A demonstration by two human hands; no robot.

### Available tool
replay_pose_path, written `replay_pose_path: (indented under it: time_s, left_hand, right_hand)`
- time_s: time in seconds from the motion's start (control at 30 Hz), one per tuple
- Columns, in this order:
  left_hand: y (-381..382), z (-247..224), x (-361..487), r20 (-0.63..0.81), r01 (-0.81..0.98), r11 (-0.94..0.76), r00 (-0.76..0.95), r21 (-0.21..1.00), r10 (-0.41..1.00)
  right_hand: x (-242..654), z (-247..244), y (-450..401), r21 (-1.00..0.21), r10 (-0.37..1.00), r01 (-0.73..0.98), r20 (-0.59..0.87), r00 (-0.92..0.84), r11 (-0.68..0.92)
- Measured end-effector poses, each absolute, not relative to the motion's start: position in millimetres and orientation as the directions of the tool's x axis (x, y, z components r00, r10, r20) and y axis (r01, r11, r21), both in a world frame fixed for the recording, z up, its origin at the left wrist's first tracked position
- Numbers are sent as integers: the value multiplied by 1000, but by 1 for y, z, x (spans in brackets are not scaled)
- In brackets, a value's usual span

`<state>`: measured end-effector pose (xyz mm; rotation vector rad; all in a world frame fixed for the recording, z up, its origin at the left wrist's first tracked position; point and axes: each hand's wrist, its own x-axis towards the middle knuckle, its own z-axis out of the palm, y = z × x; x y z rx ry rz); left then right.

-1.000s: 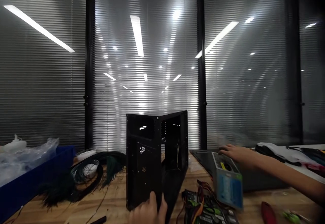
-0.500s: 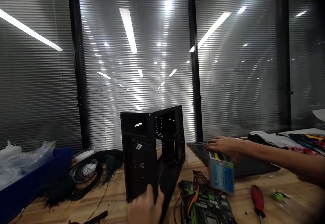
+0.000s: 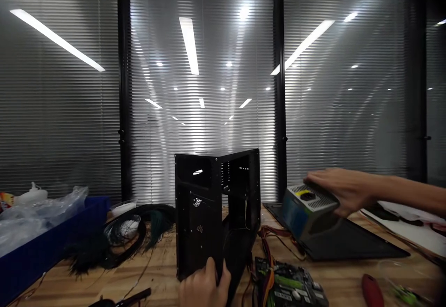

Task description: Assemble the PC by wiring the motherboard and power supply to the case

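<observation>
While the left hand (image 3: 204,284) grips the lower edge of the black case (image 3: 205,214), the right hand (image 3: 348,188) has its fingers around a tilted power supply (image 3: 303,216) at three o'clock from it. The case stands open-sided; neither the power supply nor the circuit board (image 3: 296,286) (wires (image 3: 269,281) draped across it) sits inside, the board lying at four o'clock on the bench (image 3: 160,265).

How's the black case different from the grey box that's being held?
The case looks black; the grey box has blue and yellow patches. The case is bigger than the grey box. The case stands upright; the grey box tilts in the right hand. Both are boxy, with holes.
</observation>
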<state>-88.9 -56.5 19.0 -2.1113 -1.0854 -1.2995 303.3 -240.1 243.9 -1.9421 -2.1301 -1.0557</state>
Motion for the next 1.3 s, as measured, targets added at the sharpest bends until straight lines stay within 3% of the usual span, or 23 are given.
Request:
replay_pose_path:
  time_s: [0.03,0.07,0.27,0.47,0.57,0.7,0.93,1.1,1.3]
  left_hand:
    - [-56,19,-90,886,798,-602,260,28,385]
    - [-56,20,-91,885,797,-604,269,18,380]
    - [-62,26,-97,860,782,-624,316,5,402]
    - [-63,29,-95,854,785,-618,298,35,427]
    - [-64,31,-95,851,782,-621,298,42,432]
    - [-69,36,-96,838,771,-634,309,56,449]
    - [-73,39,-97,825,772,-633,317,62,468]
    - [-73,40,-97,828,764,-641,311,74,466]
    - [-74,43,-97,826,744,-661,311,96,470]
  right_hand:
    - [301,261,-242,379,924,919,304,-231,105]
    - [300,279,-242,338,935,934,283,-216,113]
    - [284,354,-230,358,916,931,347,-202,70]
    - [263,374,-215,544,907,839,340,-247,25]
    - [250,361,-211,615,912,788,299,-282,42]
    - [231,318,-206,585,908,805,278,-314,100]
    - [192,246,-189,625,821,775,391,-416,95]
    - [167,220,-172,664,786,747,435,-438,49]
    - [145,196,-157,623,781,781,464,-417,47]
